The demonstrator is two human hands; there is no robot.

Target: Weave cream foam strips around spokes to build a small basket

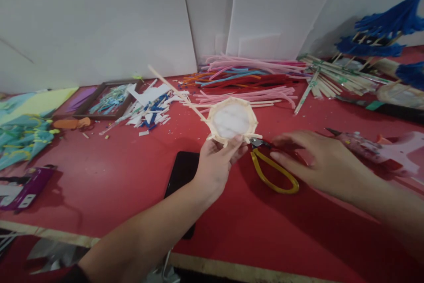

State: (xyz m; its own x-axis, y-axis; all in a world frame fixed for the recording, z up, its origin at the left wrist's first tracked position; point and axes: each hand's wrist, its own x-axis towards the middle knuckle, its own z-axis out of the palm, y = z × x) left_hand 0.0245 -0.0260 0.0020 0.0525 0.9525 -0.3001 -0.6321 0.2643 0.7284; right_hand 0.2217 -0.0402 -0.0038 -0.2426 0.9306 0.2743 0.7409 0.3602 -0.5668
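Note:
My left hand (218, 159) grips a small round basket-like piece (253, 117) by its near edge, thumb on top. Its rim is wrapped in cream pipe cleaner with short ends sticking out, and white fluffy filling sits in the middle. One long cream pipe cleaner (175, 91) reaches from it up to the left. Just right of this piece lie yellow-handled scissors (274, 175) on the table, blades toward the piece. My right hand (311, 159) hovers beside the scissors, thumb and fingers apart, with nothing seen in its grasp.
A black phone (180, 168) lies partly under my left forearm. Pipe cleaners (245, 82) and wrapped sticks (344, 75) are at the back. A pink glue gun (374, 150) rests at right, near blue fringed models (371, 47). Scraps (149, 106) and a brown tray (96, 113) are at left.

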